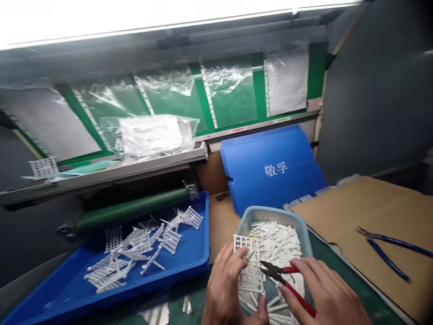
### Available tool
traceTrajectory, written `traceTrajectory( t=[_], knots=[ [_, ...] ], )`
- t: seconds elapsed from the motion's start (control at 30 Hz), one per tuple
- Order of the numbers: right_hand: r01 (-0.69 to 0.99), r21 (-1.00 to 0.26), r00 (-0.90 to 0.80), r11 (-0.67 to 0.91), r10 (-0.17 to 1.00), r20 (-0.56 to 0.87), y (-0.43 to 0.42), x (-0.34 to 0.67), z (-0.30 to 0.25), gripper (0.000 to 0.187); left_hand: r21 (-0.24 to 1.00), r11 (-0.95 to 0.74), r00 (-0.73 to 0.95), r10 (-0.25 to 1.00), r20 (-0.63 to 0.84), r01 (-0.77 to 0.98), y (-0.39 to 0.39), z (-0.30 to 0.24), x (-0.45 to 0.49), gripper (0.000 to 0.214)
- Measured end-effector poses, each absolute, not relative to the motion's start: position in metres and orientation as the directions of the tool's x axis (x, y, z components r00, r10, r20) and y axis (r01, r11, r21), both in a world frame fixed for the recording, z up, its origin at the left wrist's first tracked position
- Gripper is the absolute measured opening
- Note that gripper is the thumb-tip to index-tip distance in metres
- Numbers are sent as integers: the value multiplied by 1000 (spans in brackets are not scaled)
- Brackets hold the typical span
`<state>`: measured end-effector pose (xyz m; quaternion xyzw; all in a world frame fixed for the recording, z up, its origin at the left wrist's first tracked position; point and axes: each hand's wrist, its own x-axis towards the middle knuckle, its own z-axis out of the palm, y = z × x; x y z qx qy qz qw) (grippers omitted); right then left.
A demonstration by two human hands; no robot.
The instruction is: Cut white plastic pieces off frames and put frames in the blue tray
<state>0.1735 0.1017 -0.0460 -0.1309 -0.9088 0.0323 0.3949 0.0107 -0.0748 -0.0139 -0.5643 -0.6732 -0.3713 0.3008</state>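
Note:
My left hand (223, 286) is closed on a white plastic grid frame (251, 276), holding it tilted up over the basket. A small pale piece shows by its fingertips; whether it is attached to the frame I cannot tell. Red-handled side cutters (299, 298) are gripped in my right hand (329, 289), their dark jaws pointing left at the frame's right edge. Whether the jaws touch the plastic is unclear. Below both hands, a light blue basket (306, 232) holds many thin white plastic sticks (275, 241).
To the left, a blue tray (186, 266) holds a pile of white grid frames (135, 243) under a green roller (135, 208). Blue-handled pliers (385, 243) lie on cardboard (338, 207) at the right. A blue plastic board (270, 171) leans behind the basket, beside a shelf (162, 163).

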Motion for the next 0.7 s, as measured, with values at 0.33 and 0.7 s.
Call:
traceTrajectory(
  t=[0.33,0.7],
  knots=[
    [175,-241,-659,955,296,692,88,199,-28,38,101,-58,-52,552,832,993,-69,-27,46,79],
    [232,-278,-379,932,350,857,66,180,-47,37,760,-323,-518,579,630,564,-32,-40,41,84]
  ],
)
